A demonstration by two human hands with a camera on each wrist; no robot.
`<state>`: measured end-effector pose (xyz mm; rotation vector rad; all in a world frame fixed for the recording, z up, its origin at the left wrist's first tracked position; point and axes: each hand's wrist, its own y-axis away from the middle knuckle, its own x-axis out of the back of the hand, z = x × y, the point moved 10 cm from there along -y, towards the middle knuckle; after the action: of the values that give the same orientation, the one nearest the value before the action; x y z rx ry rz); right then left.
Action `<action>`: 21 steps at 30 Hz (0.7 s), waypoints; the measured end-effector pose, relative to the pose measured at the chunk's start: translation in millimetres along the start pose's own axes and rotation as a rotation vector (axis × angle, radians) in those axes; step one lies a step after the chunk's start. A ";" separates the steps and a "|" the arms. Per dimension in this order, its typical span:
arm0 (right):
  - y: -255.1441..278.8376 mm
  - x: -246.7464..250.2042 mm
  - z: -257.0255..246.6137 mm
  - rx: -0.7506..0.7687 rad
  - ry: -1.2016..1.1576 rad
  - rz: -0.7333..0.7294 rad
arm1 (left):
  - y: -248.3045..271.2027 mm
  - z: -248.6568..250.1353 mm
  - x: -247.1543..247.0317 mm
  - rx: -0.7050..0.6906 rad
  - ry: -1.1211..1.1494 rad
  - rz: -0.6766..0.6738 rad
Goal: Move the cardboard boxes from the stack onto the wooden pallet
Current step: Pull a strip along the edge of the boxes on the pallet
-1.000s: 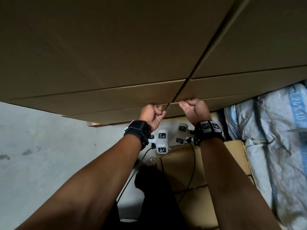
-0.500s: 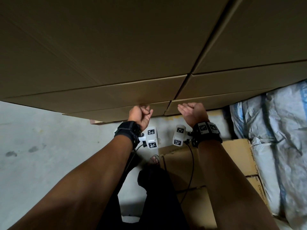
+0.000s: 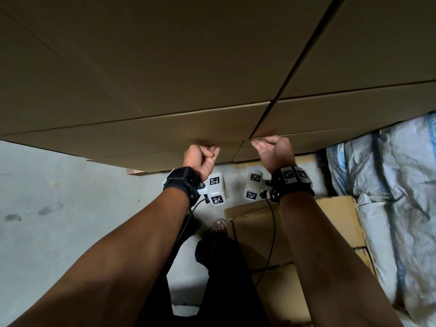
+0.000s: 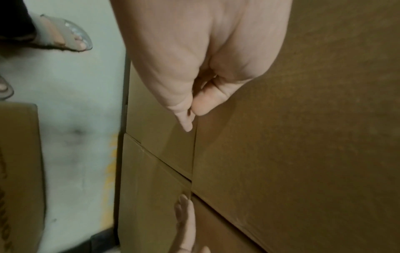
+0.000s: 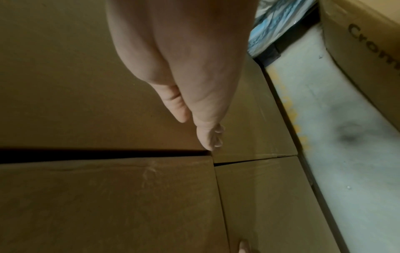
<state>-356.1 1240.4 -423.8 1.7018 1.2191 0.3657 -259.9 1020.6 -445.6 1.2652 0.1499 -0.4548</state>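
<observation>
A tall stack of plain cardboard boxes [image 3: 165,67] fills the upper half of the head view. A dark vertical gap [image 3: 264,114] splits it into left and right columns. My left hand [image 3: 203,156] is a fist with its knuckles against the seam under the left box [image 4: 303,119], and I see nothing in it. My right hand [image 3: 271,147] is palm up with its fingers curled. Its fingertips [image 5: 217,137] sit at the bottom corner of the right box [image 5: 75,85], beside the gap. No pallet shows.
Printed cardboard boxes [image 3: 318,220] lie on the floor under my right forearm. White woven sacks [image 3: 389,185] are piled at the right. Grey concrete floor [image 3: 70,197] spreads to the left. My sandalled foot [image 3: 219,225] stands close to the stack.
Both hands were together at the gap a second ago. The left hand has slid left along the seam, so they now sit a little apart.
</observation>
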 end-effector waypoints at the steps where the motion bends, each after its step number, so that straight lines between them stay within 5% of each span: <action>1: 1.9 -3.5 1.8 -0.031 -0.038 -0.007 | 0.9 0.4 -1.4 -0.005 0.004 -0.012; 13: 37.2 -21.8 11.7 -0.009 -0.086 -0.075 | 38.1 24.4 3.5 -0.007 -0.139 0.029; 21: 49.9 -41.9 15.0 -0.068 -0.165 0.030 | 59.9 45.2 -4.3 -0.004 -0.096 0.016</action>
<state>-336.9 1195.7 -377.9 1.6594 1.0505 0.2757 -245.5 992.6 -377.3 1.2376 0.0595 -0.5008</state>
